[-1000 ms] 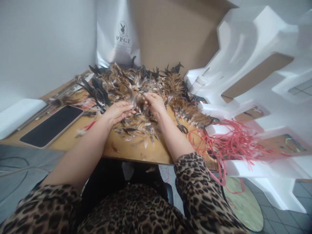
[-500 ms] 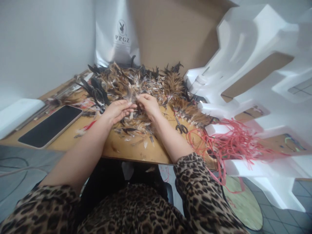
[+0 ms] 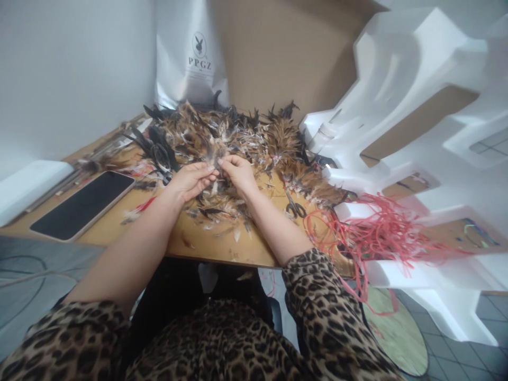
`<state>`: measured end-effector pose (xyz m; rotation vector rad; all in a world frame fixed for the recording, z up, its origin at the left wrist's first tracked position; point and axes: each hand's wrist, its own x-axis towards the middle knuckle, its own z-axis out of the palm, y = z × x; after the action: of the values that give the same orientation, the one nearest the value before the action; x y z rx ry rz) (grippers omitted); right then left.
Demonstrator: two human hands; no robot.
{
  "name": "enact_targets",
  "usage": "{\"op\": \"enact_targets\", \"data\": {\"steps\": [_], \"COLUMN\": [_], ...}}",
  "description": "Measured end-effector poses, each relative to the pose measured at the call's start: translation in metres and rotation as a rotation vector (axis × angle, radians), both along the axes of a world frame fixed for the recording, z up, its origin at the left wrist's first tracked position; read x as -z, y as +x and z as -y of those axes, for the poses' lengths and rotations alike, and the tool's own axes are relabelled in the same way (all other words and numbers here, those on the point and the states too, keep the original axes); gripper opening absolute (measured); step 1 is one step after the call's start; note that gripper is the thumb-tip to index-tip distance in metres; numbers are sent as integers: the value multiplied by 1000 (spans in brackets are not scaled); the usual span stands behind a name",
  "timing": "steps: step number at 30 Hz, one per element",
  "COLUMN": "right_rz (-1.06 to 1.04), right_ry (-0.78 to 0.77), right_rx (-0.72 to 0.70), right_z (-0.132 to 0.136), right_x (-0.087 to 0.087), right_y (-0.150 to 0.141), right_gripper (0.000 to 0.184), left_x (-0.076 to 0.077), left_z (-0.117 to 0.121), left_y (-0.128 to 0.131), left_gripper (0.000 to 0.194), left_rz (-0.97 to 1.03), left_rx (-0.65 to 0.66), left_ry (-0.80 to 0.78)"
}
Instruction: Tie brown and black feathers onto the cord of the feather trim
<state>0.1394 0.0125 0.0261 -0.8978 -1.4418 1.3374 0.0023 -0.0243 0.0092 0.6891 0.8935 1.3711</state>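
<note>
My left hand (image 3: 193,180) pinches a small tuft of brown and grey feathers (image 3: 213,153) between thumb and fingertips, just above the near side of the feather pile. Close against it, my right hand (image 3: 236,172) has its thumb and forefinger closed at the tuft's right edge. The tips of both hands nearly meet. Behind them spreads a heap of brown, black and white feathers (image 3: 246,135). Loose feathers (image 3: 222,206) lie below the hands on the wooden table (image 3: 222,246).
A phone (image 3: 83,205) lies at the left. Black-handled scissors (image 3: 296,208) rest right of my forearm, beside tangled pink strips (image 3: 381,233). White foam pieces (image 3: 405,106) stand at the right. Behind the heap are a silver bag (image 3: 190,63) and cardboard (image 3: 286,58).
My right hand has moved left and slightly down, from apart to right beside my left hand at the tuft. The left hand has hardly moved.
</note>
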Motion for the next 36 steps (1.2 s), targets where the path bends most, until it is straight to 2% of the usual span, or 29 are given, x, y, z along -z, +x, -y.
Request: {"op": "enact_targets", "data": {"steps": [7, 13, 18, 21, 23, 26, 29, 31, 33, 36], "right_rz": [39, -10, 59, 261, 499, 878, 1137, 1199, 1155, 876], "right_ry": [6, 54, 97, 309, 522, 800, 924, 939, 898, 718], "right_rx": [7, -29, -44, -86, -158, -278, -296, -267, -227, -122], "right_z": [-1, -5, -13, -18, -18, -12, -4, -1, -1, -7], "right_x": [0, 7, 12, 12, 11, 7, 8, 11, 15, 17], "right_y": [2, 0, 3, 12, 18, 23, 20, 17, 15, 14], "right_gripper": [32, 27, 24, 17, 15, 21, 29, 30, 27, 18], "left_x": [1, 0, 1, 3, 4, 6, 7, 7, 6, 7], "left_z": [0, 3, 1, -2, -4, -6, -6, -6, -6, -6], "left_y": [1, 3, 0, -5, -7, -9, -9, -9, -9, -9], "left_gripper": [3, 7, 6, 4, 4, 5, 3, 3, 3, 3], "left_rz": [-70, -199, -184, -140, -95, -40, -27, -21, -16, -16], "left_rx": [-25, 10, 10, -37, -69, -90, -96, -96, -91, -97], "left_ry": [25, 55, 64, 57, 52, 46, 36, 39, 42, 37]}}
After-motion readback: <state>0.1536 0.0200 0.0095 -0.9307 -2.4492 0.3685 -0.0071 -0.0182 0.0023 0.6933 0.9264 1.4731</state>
